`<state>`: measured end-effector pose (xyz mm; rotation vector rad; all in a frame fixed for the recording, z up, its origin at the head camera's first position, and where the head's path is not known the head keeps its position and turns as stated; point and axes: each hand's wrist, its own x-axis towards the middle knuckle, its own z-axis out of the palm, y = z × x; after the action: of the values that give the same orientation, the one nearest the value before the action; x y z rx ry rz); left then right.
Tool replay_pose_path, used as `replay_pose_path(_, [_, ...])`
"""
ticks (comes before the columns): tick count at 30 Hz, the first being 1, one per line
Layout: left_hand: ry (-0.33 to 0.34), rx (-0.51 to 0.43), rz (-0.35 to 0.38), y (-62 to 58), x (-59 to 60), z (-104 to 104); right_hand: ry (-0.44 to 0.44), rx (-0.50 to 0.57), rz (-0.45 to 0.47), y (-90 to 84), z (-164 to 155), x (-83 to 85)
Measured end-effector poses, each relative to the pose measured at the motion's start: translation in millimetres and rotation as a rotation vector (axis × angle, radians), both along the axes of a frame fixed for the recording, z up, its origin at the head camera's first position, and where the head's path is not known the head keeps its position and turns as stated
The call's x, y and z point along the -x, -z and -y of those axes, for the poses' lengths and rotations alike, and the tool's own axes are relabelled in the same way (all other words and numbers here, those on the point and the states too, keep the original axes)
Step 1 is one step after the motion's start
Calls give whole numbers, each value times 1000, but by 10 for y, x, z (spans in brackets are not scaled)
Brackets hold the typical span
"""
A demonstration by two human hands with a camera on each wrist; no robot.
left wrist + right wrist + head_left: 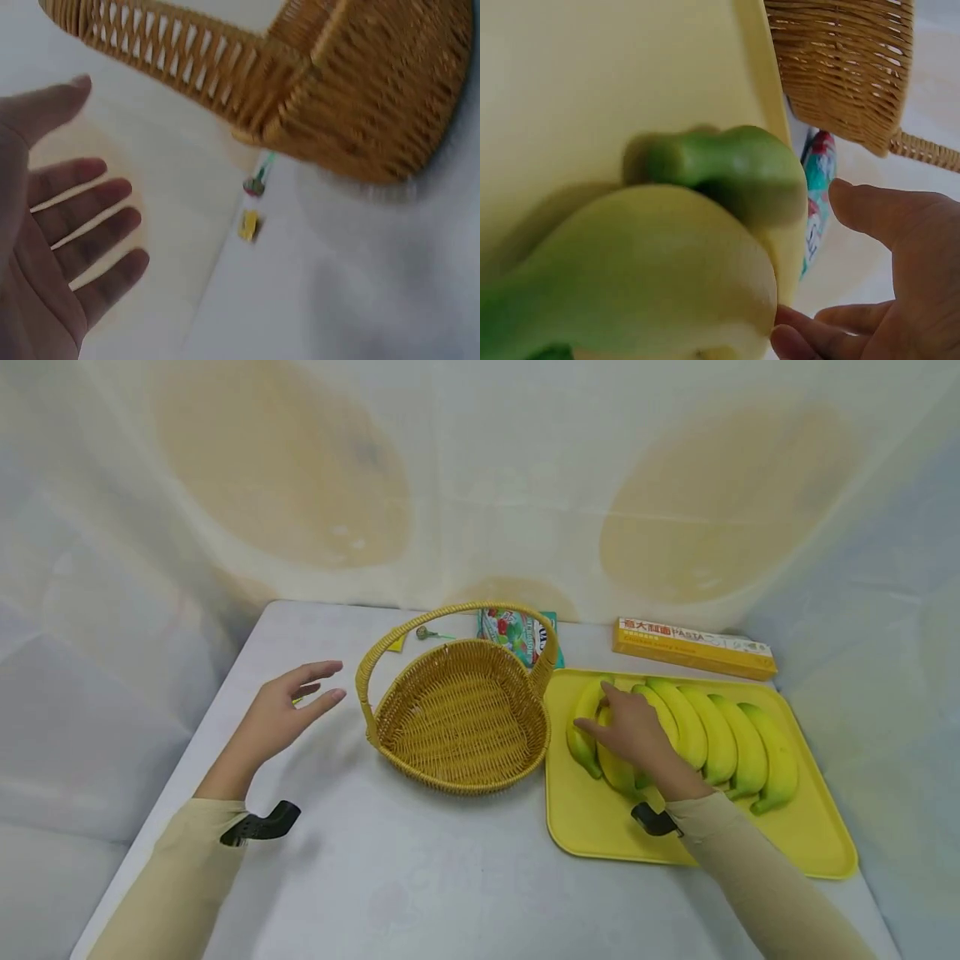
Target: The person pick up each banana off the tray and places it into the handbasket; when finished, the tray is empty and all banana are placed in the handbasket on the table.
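Note:
On the right, a yellow tray (600,827) bears a row of several yellow bananas (722,739) with greenish ends. Over the row's left end is my right hand (636,727), its thumb spread from the fingers. The leftmost banana (582,747) lies below the thumb. In the right wrist view the fingertips (787,330) are right at the side of a large banana (645,262), and the thumb stands apart. My left hand (279,714) hovers left of a wicker basket (457,787), fingers loosely extended and holding nothing. The basket has a tall arched handle (450,610).
Behind the tray lies an orange pasta box (693,647). A teal colourful packet (517,631) lies behind the basket, with a small yellow item (396,645) and a small green-stemmed object (426,633) farther left. Pale curtains surround the white table (450,893).

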<state>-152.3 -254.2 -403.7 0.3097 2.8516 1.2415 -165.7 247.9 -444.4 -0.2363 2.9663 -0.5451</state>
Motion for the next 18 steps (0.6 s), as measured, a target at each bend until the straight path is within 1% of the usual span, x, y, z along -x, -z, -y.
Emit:
replay_pose_path(4, [66,-161,13,-82,-40,-121,22,-14,-29,23,74,19])
replay_pose_path(8, [120,-273,17,-137,-58,-228,28,-44,-45,36,147,63])
replay_pose_path(11, [141,-346,37,-152,-55,-290,38,-28,-3,37,209,93])
replay_pose_path(14, [147,-391,50,-147,-50,-312,54,17,56,27,265,106])
replay_pose_path(18, [142,-419,52,-134,-51,-313,74,39,119,23,316,117])
